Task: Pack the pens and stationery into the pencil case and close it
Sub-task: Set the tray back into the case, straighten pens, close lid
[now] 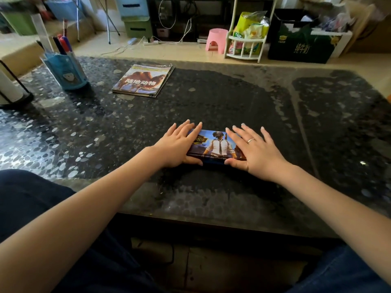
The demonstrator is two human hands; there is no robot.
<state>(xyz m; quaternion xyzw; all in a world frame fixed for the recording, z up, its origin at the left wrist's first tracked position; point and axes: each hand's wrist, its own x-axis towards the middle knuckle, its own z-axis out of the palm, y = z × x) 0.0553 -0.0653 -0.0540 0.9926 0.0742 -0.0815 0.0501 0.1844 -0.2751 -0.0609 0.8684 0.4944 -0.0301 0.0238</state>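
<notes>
A flat rectangular pencil case with a printed blue game picture (215,144) lies lid-down at the frame's centre on the dark speckled glass table (211,98). It is pressed by the left hand (179,144) and right hand (251,149), fingers straight on the lid, thumbs against the near edge.

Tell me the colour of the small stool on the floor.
Pink stool, clearest in the head view.

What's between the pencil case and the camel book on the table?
Nothing: in the head view only bare dark table lies between the pencil case and the camel book. Left hand and right hand rest on the case.
</notes>
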